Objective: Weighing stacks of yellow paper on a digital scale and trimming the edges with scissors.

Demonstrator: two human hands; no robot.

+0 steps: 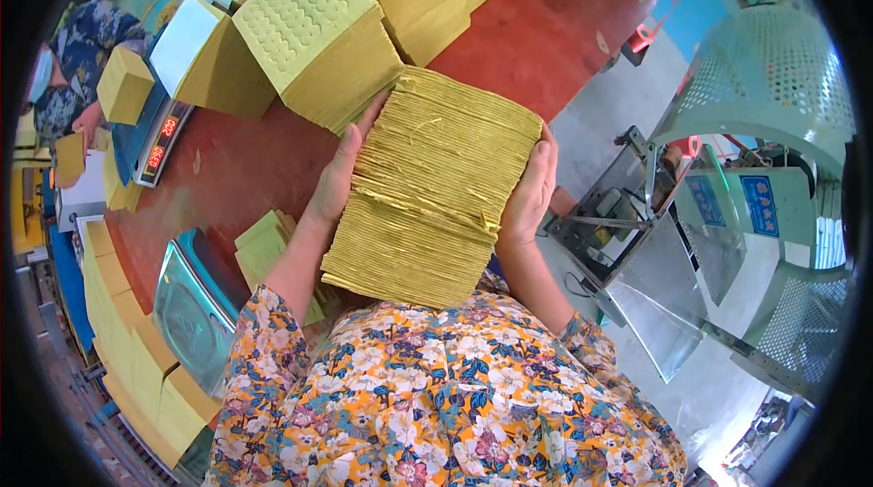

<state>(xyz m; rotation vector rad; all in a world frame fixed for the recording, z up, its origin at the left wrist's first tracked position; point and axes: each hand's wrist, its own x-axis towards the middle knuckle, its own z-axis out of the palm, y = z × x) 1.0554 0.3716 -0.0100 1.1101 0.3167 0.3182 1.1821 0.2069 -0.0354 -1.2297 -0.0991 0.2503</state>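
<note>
Between my two hands I hold a thick stack of yellow paper (427, 232), its layered sheet edges facing up. The edges are uneven, with a ragged ridge across the middle and a few loose shreds. My left hand (344, 169) presses on the stack's left side, its fingers partly hidden behind it. Against the right side, my right hand (529, 196) curls its fingers round the edge. Just beyond stands another block of yellow paper (309, 32) with rows of scalloped marks on top; the held stack's far corner overlaps it in view.
More yellow paper blocks line the far side of the red table (546, 23). At left are a scale (159, 146) with a lit red display, a teal-edged glassy object (195, 305) and a co-worker's hand (88, 123). A machine with a perforated metal guard (764, 69) stands at right.
</note>
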